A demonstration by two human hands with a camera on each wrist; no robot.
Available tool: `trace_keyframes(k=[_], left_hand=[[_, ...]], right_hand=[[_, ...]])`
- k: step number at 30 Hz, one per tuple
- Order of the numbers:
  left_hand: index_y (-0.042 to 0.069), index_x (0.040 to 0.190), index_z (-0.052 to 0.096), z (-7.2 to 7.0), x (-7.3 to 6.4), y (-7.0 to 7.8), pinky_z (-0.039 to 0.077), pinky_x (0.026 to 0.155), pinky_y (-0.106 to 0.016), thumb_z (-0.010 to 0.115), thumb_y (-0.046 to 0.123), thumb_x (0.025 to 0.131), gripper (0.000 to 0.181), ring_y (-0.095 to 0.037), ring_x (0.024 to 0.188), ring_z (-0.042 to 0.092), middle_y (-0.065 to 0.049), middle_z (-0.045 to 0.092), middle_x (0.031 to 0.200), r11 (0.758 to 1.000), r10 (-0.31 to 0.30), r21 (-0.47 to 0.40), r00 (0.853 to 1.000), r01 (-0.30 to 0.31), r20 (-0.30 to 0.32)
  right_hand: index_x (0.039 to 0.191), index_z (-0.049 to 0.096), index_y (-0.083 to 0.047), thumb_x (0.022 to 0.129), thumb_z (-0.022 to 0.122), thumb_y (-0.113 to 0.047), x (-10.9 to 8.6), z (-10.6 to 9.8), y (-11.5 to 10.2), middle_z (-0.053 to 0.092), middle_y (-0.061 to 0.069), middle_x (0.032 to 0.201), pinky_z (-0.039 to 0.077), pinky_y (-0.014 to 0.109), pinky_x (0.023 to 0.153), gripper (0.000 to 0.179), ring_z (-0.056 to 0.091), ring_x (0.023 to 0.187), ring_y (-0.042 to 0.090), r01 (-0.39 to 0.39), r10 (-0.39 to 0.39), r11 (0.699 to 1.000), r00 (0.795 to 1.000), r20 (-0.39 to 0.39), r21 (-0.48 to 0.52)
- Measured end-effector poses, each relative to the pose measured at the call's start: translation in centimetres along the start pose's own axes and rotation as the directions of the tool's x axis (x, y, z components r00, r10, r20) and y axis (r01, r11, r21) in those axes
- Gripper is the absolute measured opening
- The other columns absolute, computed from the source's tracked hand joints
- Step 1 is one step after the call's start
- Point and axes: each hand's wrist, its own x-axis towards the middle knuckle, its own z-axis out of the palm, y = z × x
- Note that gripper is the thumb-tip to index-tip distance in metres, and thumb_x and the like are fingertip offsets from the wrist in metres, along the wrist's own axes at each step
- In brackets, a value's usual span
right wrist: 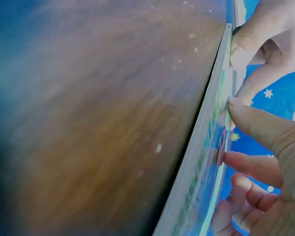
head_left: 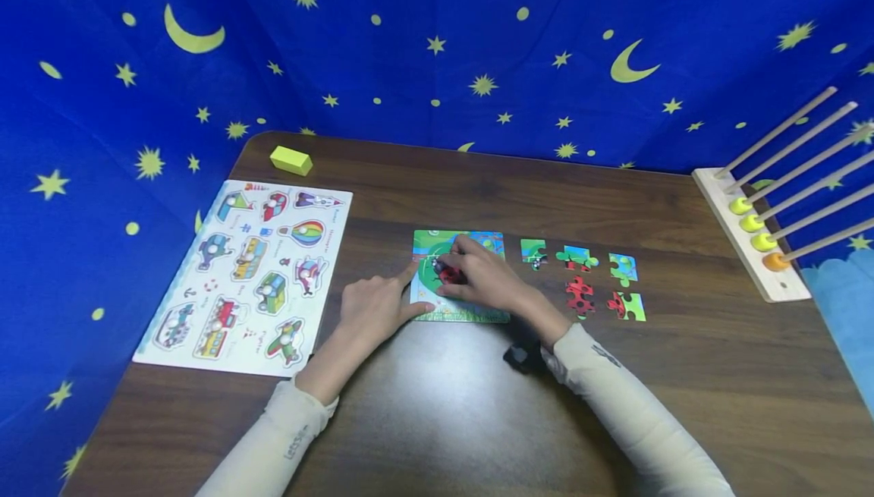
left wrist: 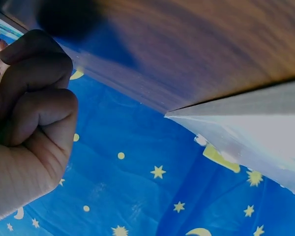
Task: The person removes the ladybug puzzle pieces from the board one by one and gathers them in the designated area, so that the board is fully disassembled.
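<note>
The jigsaw puzzle board [head_left: 425, 314], with a green and blue garden picture, lies mid-table. At its left edge my left hand [head_left: 372, 305] presses with extended thumb and index finger; the other fingers curl under in the left wrist view. My right hand [head_left: 488, 275] reaches over the board, its thumb and a finger pinching a red and black puzzle piece [head_left: 448, 275]. That piece looks slightly raised in the right wrist view, where its fit is unclear. Loose to the right are a ladybird-head piece [head_left: 533, 252], a red spotted piece [head_left: 580, 297] and several green-blue ones.
A white vehicle-shape puzzle board [head_left: 273, 212] lies at left, with a yellow block [head_left: 291, 161] behind it. At right stands a wooden peg rack [head_left: 737, 235] with yellow and orange beads. A black object [head_left: 519, 358] sits by the right wrist. A starry blue curtain [head_left: 410, 42] hangs behind.
</note>
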Motion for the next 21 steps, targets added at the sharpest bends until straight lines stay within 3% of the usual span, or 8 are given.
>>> trace_keyframes(k=[6,14,21], left_hand=[[0.033,0.153,0.036,0.1,-0.1,-0.1,0.036,0.046,-0.035,0.059,0.075,0.081,0.086,-0.02,0.049,0.047,-0.005,0.05,0.053,1.0,-0.001,-0.002,1.0,0.001,-0.003],[0.032,0.154,0.036,0.0,-0.2,-0.2,0.034,0.046,-0.035,0.059,0.073,0.082,0.085,-0.018,0.047,0.043,-0.004,0.047,0.05,1.0,0.002,-0.011,1.0,-0.002,-0.006],[0.031,0.154,0.035,0.0,-0.1,-0.2,0.034,0.046,-0.034,0.059,0.072,0.083,0.086,-0.018,0.048,0.043,-0.004,0.046,0.05,1.0,0.013,-0.017,1.0,-0.013,0.003]], right_hand=[[0.112,0.072,-0.004,0.081,0.083,-0.033,0.4,0.3,-0.5,0.053,0.004,0.098,0.042,0.028,0.066,0.044,0.047,0.081,0.014,-0.016,0.016,1.0,0.999,-0.032,-0.016],[0.109,0.072,-0.003,0.078,0.085,-0.034,0.1,0.5,-1.4,0.055,0.006,0.097,0.051,0.033,0.07,0.045,0.052,0.084,0.017,-0.011,-0.006,0.991,0.992,-0.128,-0.133],[0.108,0.075,-0.002,0.085,0.08,-0.027,0.2,0.5,-0.4,0.056,0.006,0.091,0.044,0.028,0.061,0.035,0.047,0.075,0.014,-0.015,0.009,0.997,0.996,-0.09,-0.073]])
